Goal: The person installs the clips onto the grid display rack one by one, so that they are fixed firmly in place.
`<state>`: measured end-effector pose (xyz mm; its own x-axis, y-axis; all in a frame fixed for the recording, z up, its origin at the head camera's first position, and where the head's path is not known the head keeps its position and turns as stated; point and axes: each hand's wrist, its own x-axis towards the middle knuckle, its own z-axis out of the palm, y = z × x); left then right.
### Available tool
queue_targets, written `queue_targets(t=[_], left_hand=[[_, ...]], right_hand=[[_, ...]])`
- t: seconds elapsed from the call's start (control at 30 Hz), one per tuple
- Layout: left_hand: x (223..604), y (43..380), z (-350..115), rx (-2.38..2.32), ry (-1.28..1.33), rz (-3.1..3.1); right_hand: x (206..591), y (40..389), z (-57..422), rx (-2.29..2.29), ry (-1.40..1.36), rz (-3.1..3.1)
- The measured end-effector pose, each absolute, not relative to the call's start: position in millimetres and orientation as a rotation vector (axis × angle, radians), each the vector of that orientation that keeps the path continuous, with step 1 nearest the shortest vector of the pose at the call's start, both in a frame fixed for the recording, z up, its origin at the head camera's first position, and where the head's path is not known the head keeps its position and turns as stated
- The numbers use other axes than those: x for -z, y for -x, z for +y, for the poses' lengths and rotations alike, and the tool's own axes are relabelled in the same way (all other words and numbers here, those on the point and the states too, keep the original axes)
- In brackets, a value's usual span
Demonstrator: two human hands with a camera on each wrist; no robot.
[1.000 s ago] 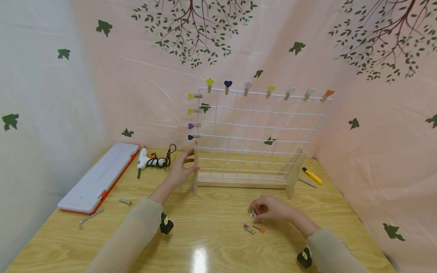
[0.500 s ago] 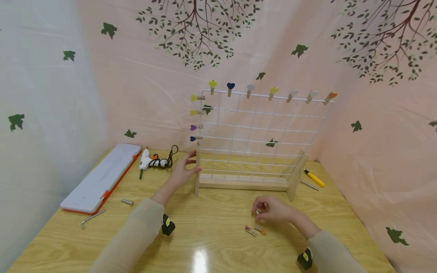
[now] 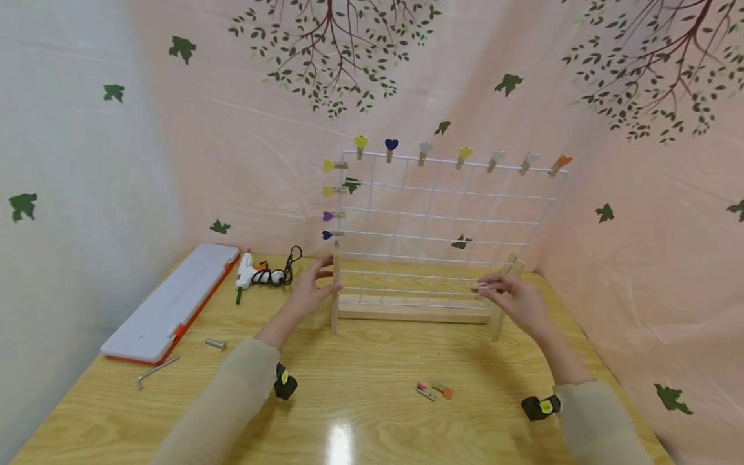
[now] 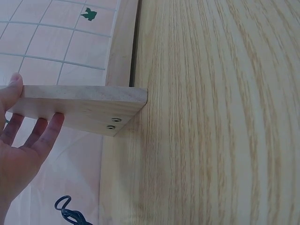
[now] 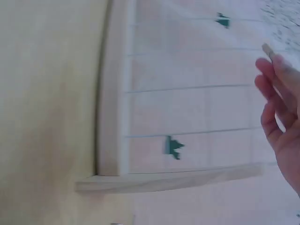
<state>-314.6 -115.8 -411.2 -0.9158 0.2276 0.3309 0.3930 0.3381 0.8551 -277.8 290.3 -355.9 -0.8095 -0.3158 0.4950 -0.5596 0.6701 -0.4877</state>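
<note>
My left hand point(image 3: 309, 290) holds the left side board point(image 4: 84, 105) of a wooden stand, thumb on one face and fingers on the other. The stand carries a white wire grid point(image 3: 430, 223). My right hand point(image 3: 519, 303) pinches a small wooden clothespin point(image 5: 267, 49) between thumb and fingertips, in front of the grid's lower right part. Its far end is too small to make out. Heart-topped clothespins, such as a navy one point(image 3: 392, 145) and a purple one point(image 3: 329, 216), line the grid's top and left edges. A pink clothespin point(image 3: 426, 391) and an orange-heart clothespin point(image 3: 445, 391) lie on the table.
At the left lie a flat white case point(image 3: 174, 303) with red edging, a glue gun point(image 3: 245, 271) with its black cord, a bolt point(image 3: 216, 344) and a hex key point(image 3: 157, 371). A yellow-handled tool is partly hidden behind my right hand. Patterned curtains hang behind.
My right hand has lifted from the table near the loose clothespins and moved up and to the right, carrying one clothespin to the grid. My left hand stays on the side board.
</note>
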Motion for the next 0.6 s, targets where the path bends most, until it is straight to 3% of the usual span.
queue_targets(t=[0.2,0.6], left_hand=[[419,321,-116,1.601,0.52,-2.463],[419,322,-116,1.611,0.531,-2.459]], right_hand=[[313,275,309,-1.005,-0.239,-2.379],[258,287,331,-1.233,0.285,-2.092]])
